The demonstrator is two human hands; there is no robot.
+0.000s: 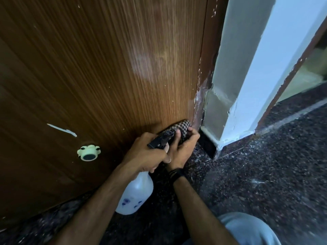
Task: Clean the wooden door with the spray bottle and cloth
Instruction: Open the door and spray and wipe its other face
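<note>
The brown wooden door fills the left and middle of the view, with a pale wet smear high on it. My left hand grips the neck of a white spray bottle with a black trigger head, held low near the door's bottom right corner. My right hand holds a black-and-white checked cloth and presses it against the door's lower right corner, just above the floor. The bottle's nozzle partly overlaps the right hand's fingers.
A pale green round door stopper is fixed to the door at lower left, below a white paint streak. A white wall corner stands right of the chipped door frame. Dark speckled stone floor spreads right; my knee is bottom right.
</note>
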